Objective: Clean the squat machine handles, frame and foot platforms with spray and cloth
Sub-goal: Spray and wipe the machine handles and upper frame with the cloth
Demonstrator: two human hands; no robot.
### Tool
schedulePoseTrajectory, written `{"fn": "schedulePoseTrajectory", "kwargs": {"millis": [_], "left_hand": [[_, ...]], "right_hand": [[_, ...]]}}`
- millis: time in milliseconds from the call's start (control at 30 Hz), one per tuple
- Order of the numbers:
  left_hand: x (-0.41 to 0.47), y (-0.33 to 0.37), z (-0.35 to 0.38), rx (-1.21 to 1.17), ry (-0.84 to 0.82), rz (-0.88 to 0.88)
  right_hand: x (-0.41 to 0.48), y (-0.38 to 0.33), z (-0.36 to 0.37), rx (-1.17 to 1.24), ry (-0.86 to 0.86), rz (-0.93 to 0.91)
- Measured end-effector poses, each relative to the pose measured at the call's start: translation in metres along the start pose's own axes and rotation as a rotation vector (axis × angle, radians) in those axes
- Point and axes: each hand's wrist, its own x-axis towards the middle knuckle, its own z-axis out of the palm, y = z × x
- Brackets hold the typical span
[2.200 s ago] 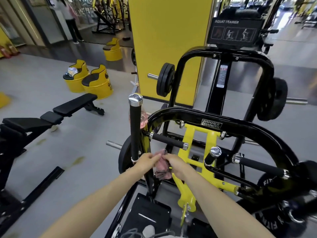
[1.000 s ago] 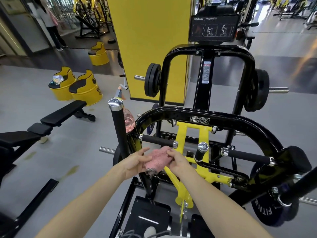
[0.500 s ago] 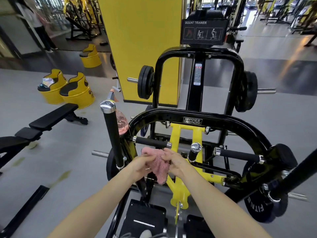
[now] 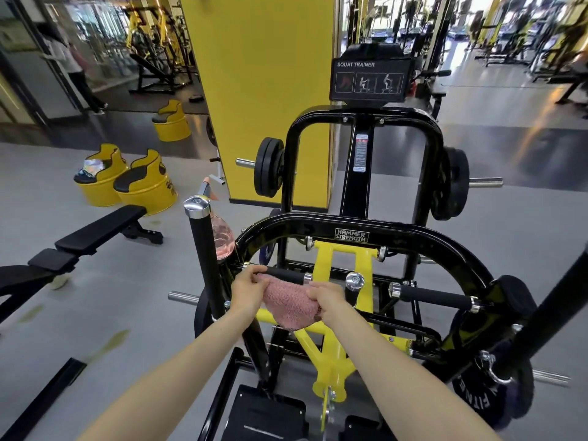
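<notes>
Head view: left hand [image 4: 246, 292] is gripping the left edge of the pink cloth [image 4: 291, 305], fingers curled around it. Right hand [image 4: 324, 299] is clenching the cloth's right edge, so the cloth is being held between the two hands. The cloth's top edge is sitting right against the underside of the left horizontal handle [image 4: 283, 274], and the rest is hanging down in front of the yellow frame [image 4: 334, 259]. The left fingertips are lying at the handle; I cannot tell if they are wrapping it.

The black curved frame [image 4: 413, 240] with the Hammer Strength label is arching over the handles. The upright handle [image 4: 203, 265] with a chrome cap is standing just left of the left hand. The pink spray bottle [image 4: 222, 237] is sitting behind that upright handle, beside the curved frame, with no hand on it. The right horizontal handle [image 4: 432, 296] is lying well apart from both hands. A foot platform [image 4: 267, 412] is showing at the bottom, between the forearms.

Weight plates [image 4: 269, 167] are hanging on the rear pegs. A black bench [image 4: 98, 230] is standing to the left, with yellow barrel seats [image 4: 146, 183] behind it.
</notes>
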Motion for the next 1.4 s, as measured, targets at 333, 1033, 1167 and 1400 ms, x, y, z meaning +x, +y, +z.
{"fn": "schedulePoseTrajectory", "kwargs": {"millis": [333,1033,1167,1400], "left_hand": [[0.005,0.009,-0.013,-0.070,-0.137,-0.022],[0.017,0.007,-0.018,0.118,-0.320,-0.001],[0.021,0.005,-0.028,0.215,-0.406,0.000],[0.019,0.012,-0.022,0.524,-0.478,0.116]], "right_hand": [[-0.017,-0.025,-0.005,-0.068,-0.351,0.057],[-0.017,-0.029,-0.017,0.015,-0.330,0.013],[-0.019,-0.031,-0.014,-0.372,-0.311,-0.137],[-0.019,-0.033,-0.005,-0.746,-0.089,-0.360]]}}
